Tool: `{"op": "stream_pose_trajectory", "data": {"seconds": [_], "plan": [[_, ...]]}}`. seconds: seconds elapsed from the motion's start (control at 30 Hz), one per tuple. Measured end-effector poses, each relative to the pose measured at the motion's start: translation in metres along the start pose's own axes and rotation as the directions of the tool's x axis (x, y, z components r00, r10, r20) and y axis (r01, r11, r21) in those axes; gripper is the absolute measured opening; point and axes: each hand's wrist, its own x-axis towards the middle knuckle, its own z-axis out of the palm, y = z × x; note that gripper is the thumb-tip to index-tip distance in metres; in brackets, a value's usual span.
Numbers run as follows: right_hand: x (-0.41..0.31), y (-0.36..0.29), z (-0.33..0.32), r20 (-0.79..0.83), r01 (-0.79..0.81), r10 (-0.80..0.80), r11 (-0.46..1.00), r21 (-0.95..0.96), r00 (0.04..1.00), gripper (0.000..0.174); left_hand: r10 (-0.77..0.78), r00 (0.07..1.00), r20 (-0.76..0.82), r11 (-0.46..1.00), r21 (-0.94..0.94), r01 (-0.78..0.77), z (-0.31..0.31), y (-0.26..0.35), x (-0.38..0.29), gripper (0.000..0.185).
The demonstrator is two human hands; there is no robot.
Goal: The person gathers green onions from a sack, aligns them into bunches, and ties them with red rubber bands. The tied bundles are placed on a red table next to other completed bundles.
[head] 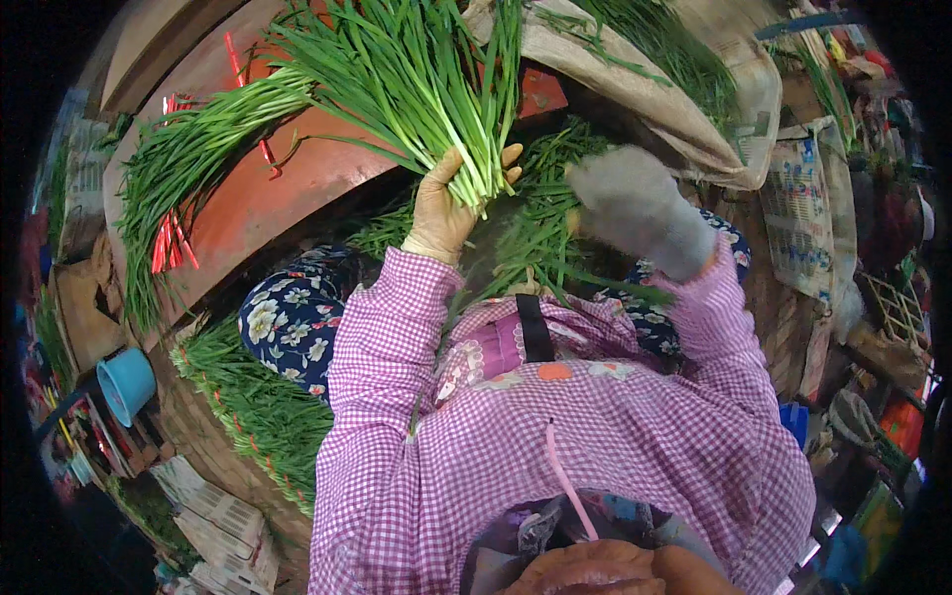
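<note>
My left hand [446,201], in a pale, thin glove, is closed around the white stem ends of a bunch of garlic chives [416,97], whose leaves fan upward. Blurred by motion, my right hand [625,186] wears a grey glove and is near some loose green leaves [547,216] over my lap; its fingers cannot be made out clearly. A second bunch of chives [216,134] lies on the red-brown table [335,163], with red and white strips [175,242] around and under it.
A woven sack [654,97] with more greens lies at the upper right. Tied chive bunches [260,416] are stacked on the floor at my left, near a blue bucket [126,387]. A printed sack [799,216] stands at the right.
</note>
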Motion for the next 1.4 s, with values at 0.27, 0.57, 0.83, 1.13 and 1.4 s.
{"op": "stream_pose_trajectory", "data": {"seconds": [0.27,0.57,0.83,1.13,1.4], "plan": [[0.111,-0.057,0.004,-0.292,-0.162,0.338,0.855,0.492,0.895,0.036,0.139,0.986,-0.094,0.975,0.188,-0.119,-0.010,-0.003,-0.001,0.036],[0.109,-0.033,0.051,-0.336,-0.044,0.432,0.666,0.745,0.837,0.039,0.027,0.989,-0.145,0.998,-0.055,-0.035,-0.008,-0.005,-0.002,0.051],[0.125,-0.029,0.044,-0.395,-0.191,0.342,0.908,0.372,0.853,0.020,0.005,1.000,-0.026,0.992,-0.126,-0.008,-0.012,-0.007,-0.004,0.044],[0.142,-0.039,0.038,-0.435,-0.184,0.391,0.876,0.445,0.811,0.021,-0.018,0.996,-0.093,0.993,-0.116,0.008,-0.003,-0.011,-0.005,0.038],[0.137,-0.041,0.042,-0.494,-0.086,0.439,0.806,0.585,0.751,0.023,0.058,0.960,-0.275,0.988,0.154,-0.016,0.011,-0.009,-0.007,0.021]]}}
